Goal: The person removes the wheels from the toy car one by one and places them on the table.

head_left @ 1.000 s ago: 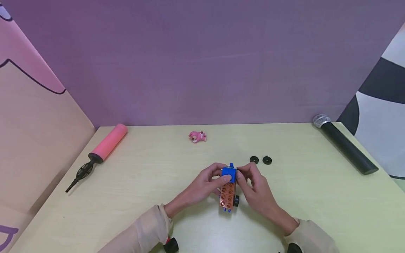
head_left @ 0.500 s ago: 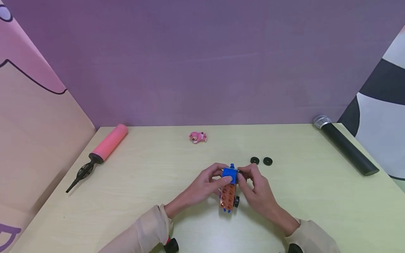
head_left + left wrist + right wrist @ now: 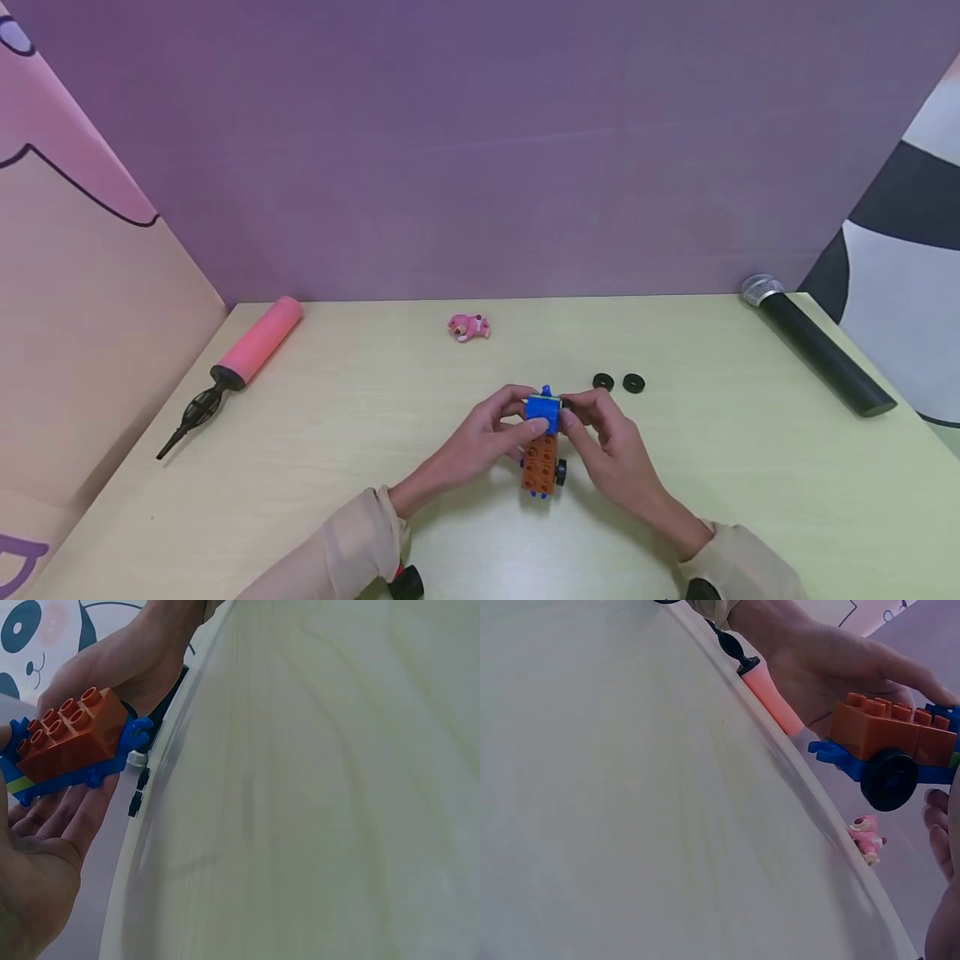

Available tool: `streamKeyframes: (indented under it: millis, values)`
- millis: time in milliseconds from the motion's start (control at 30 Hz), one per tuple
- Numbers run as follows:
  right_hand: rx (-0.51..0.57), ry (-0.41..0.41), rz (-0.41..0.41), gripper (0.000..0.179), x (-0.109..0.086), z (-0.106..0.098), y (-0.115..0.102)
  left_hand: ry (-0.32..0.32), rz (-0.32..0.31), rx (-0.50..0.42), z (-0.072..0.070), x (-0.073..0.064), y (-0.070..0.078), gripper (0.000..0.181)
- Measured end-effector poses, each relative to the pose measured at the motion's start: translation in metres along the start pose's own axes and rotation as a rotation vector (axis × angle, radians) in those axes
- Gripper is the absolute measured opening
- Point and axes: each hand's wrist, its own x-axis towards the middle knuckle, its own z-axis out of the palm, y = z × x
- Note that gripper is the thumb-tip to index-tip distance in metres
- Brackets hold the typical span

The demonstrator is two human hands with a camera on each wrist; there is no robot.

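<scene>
A toy brick car (image 3: 539, 467), with orange studded bricks on a blue base, is held above the table between both hands. My left hand (image 3: 495, 432) grips its blue front end, thumb on top. My right hand (image 3: 613, 450) pinches a small black wheel (image 3: 566, 404) at the front right side, mostly hidden by the fingertips. One black wheel (image 3: 889, 780) sits on the rear right of the car. The left side shows a bare blue axle stub (image 3: 94, 777).
Two loose black wheels (image 3: 633, 383) lie just beyond the right hand. Farther back is a pink bear figure (image 3: 469, 327). A pink hand pump (image 3: 262, 337) lies at the left, and a black microphone (image 3: 825, 354) at the right. A purple wall (image 3: 480, 150) backs the table.
Both hands keep their hold on the car with barely any movement. The dark wheel at the right fingertips shows slightly more than a second ago.
</scene>
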Motion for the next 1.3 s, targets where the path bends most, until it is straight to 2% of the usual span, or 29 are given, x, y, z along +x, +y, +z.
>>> streamKeyframes:
  millis: [233,500,867,1067,1300]
  values:
    - [0.022,-0.016,0.009,0.022,-0.0012,-0.0017,-0.0007,-0.014,0.008,0.0,0.0006,-0.0006,-0.0004,0.048]
    - [0.026,0.004,-0.008,0.025,-0.0017,0.0011,0.0001,0.006,0.01,-0.001,0.0024,-0.0009,-0.0003,0.049]
    - [-0.089,0.008,-0.071,0.032,-0.0019,0.0016,0.002,0.01,0.008,-0.011,0.0029,-0.0026,0.0017,0.047]
    - [-0.145,0.005,-0.019,0.027,0.0006,0.001,0.0004,0.023,0.006,-0.012,0.0009,-0.0023,0.0001,0.048]
    - [-0.121,0.004,0.06,0.02,0.0015,0.0013,-0.001,0.018,0.002,-0.015,0.0005,-0.0012,-0.0017,0.048]
